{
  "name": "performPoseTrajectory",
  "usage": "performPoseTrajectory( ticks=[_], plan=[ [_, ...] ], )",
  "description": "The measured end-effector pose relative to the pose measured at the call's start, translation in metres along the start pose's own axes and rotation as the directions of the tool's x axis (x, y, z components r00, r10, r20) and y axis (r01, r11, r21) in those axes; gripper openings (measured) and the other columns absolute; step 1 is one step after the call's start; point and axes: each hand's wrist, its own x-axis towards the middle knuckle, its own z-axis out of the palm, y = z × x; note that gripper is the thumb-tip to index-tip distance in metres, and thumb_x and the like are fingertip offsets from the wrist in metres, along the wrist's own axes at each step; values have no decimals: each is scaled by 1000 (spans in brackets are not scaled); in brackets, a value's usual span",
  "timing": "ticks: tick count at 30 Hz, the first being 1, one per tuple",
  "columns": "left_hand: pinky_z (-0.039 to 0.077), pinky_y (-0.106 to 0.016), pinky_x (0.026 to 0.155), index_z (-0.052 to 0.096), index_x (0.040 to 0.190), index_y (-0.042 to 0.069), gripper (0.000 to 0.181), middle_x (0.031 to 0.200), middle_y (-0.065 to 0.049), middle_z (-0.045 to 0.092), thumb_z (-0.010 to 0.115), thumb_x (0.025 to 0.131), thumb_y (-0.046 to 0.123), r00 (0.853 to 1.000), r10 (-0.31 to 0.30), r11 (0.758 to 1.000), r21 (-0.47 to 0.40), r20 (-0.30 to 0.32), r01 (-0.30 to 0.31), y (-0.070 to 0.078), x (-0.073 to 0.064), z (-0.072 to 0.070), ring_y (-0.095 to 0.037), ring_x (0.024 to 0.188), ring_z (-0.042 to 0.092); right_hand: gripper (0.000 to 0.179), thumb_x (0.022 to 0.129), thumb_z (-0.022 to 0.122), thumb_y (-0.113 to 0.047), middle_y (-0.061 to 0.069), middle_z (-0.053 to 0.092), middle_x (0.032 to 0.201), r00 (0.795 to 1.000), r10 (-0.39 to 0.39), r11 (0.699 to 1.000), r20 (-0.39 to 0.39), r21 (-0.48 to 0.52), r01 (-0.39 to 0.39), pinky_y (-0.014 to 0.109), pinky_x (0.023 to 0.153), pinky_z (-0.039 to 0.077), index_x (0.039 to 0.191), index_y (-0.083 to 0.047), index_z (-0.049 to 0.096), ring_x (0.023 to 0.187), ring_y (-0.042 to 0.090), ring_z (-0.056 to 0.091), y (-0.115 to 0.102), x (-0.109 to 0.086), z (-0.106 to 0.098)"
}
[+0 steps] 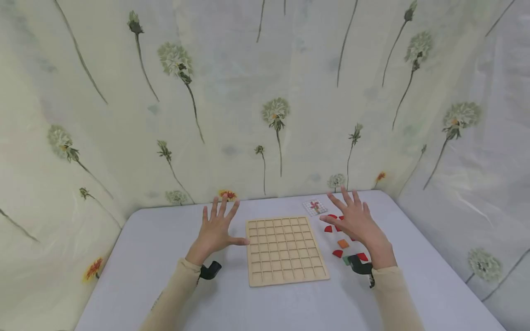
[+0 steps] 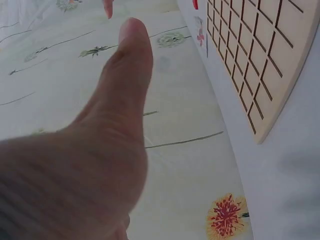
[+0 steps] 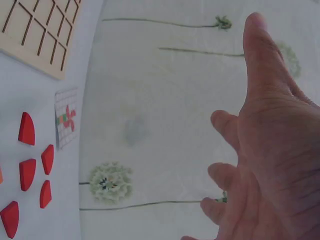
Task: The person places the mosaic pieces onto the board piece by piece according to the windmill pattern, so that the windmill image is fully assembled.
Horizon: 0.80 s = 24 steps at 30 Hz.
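Note:
A square wooden grid board (image 1: pixel 285 250) with rows of shallow compartments lies flat on the table. My left hand (image 1: pixel 215 233) hovers by its left edge, fingers spread and holding nothing. On the other side my right hand (image 1: pixel 357 223) is raised above several small pieces, its fingers also spread and holding nothing. Those pieces include red quarter-round ones (image 3: pixel 27 175), an orange square (image 1: pixel 343 243) and a green piece (image 1: pixel 346 260), partly covered by the right wrist strap. Behind them lies a pattern card (image 1: pixel 315 207) showing a red flower on a grid.
The white table (image 1: pixel 223 303) ends at a hanging cloth (image 1: pixel 232 115) printed with dandelions, which encloses the back and both sides. Dark camera mounts (image 1: pixel 210 270) sit on both wrists.

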Motion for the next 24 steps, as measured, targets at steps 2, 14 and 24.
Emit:
performPoseTrajectory(
  ticks=[2, 14, 24],
  plan=[
    [2, -66, 115, 10, 157, 23, 119, 163, -15, -5, 75, 67, 67, 999, 42, 999, -12, 10, -42, -3, 2, 1, -39, 148, -11, 93, 84, 52, -72, 20, -1, 162, 1000, -14, 1000, -2, 17, 14, 75, 107, 11, 156, -24, 17, 144, 52, 2, 5, 2, -1],
    [2, -65, 116, 0, 157, 24, 127, 163, -9, -12, 76, 64, 68, 969, 196, 979, -86, 152, -184, -18, 2, 28, -33, 150, -11, 96, 77, 75, -55, 20, 22, 157, 998, -52, 985, 32, 167, 45, 70, 98, 37, 154, -23, 27, 139, 46, 23, 39, 12, 22],
    [8, -66, 115, 1, 157, 19, 131, 163, -13, -5, 71, 62, 75, 943, 227, 974, -61, 244, -218, -23, -5, 62, -36, 150, -2, 98, 74, 77, -57, 22, 32, 150, 995, -33, 953, 90, 303, 4, 62, 95, 46, 151, -16, 32, 128, 40, 38, 48, 16, 44]
  ],
)
